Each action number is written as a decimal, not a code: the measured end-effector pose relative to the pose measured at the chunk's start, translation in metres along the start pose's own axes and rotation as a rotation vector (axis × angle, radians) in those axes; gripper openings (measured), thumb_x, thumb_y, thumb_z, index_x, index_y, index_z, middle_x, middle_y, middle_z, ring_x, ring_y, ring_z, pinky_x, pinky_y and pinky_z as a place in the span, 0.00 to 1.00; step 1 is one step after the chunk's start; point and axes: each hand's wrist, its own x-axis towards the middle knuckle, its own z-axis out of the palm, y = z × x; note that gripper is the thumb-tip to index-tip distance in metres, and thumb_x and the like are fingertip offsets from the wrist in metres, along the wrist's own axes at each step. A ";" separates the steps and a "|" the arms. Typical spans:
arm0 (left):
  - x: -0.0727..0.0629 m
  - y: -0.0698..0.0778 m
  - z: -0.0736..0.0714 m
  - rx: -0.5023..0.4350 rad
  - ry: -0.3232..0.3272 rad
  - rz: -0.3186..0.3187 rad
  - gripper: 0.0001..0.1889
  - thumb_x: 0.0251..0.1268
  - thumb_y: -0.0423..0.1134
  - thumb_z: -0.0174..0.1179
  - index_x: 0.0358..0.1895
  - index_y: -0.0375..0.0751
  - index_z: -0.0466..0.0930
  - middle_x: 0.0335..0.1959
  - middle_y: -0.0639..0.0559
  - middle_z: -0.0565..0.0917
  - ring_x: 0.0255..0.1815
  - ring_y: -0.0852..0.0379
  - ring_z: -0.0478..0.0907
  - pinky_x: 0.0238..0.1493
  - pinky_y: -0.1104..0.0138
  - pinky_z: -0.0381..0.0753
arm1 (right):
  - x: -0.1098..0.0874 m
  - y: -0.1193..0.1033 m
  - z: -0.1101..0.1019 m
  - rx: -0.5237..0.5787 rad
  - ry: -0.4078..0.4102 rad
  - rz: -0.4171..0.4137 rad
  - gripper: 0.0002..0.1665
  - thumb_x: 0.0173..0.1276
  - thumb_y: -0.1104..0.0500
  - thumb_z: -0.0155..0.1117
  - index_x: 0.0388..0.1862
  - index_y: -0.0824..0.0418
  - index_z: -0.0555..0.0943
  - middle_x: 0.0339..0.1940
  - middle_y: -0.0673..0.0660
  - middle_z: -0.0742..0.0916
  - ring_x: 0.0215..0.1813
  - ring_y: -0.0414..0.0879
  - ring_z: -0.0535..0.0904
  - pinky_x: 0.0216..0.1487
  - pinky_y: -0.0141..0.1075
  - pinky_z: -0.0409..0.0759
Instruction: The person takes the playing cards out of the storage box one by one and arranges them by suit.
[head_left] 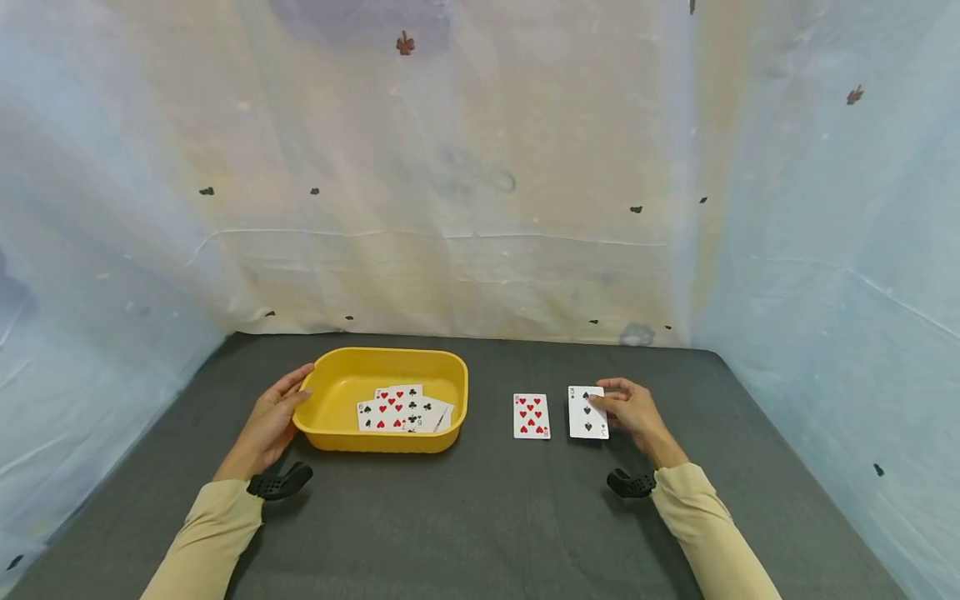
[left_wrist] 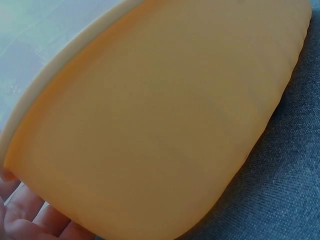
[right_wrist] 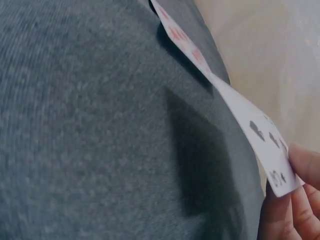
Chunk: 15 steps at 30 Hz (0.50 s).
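Observation:
My right hand point(head_left: 630, 412) pinches a three of spades playing card point(head_left: 587, 414) between thumb and fingers, face up. In the right wrist view the held card point(right_wrist: 255, 132) is raised over the cloth and casts a shadow below it. A red hearts card point(head_left: 531, 416) lies face up on the table to its left. My left hand point(head_left: 273, 421) grips the left end of a yellow plastic tub point(head_left: 382, 444), thumb over the rim and fingers outside. Several overlapping playing cards point(head_left: 401, 411) lie face up inside the tub. The left wrist view shows mostly the tub's outer wall point(left_wrist: 150, 125).
A dark grey cloth point(head_left: 465, 525) covers the table. Pale patterned sheeting point(head_left: 480, 167) hangs behind it and along both sides. A black band point(head_left: 281, 482) is on my left wrist and another black band point(head_left: 632, 483) on my right.

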 end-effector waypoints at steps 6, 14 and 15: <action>0.001 -0.002 0.000 0.001 -0.004 0.007 0.31 0.79 0.36 0.44 0.79 0.43 0.44 0.79 0.44 0.43 0.76 0.46 0.46 0.60 0.67 0.70 | 0.002 0.005 0.000 0.035 -0.022 0.021 0.27 0.65 0.66 0.66 0.62 0.71 0.71 0.34 0.50 0.87 0.33 0.40 0.80 0.33 0.34 0.81; 0.001 -0.002 -0.001 -0.010 0.001 0.005 0.31 0.79 0.35 0.44 0.79 0.43 0.44 0.79 0.44 0.42 0.76 0.46 0.45 0.58 0.70 0.72 | 0.004 0.006 0.003 0.037 -0.037 0.027 0.31 0.62 0.70 0.69 0.63 0.72 0.70 0.37 0.52 0.87 0.35 0.41 0.81 0.34 0.35 0.81; 0.001 -0.001 -0.001 -0.012 0.002 0.005 0.31 0.79 0.36 0.44 0.79 0.43 0.45 0.79 0.44 0.43 0.76 0.46 0.45 0.58 0.71 0.72 | 0.005 0.006 0.003 0.034 -0.034 0.028 0.31 0.61 0.70 0.69 0.63 0.72 0.70 0.37 0.53 0.87 0.35 0.41 0.81 0.34 0.35 0.81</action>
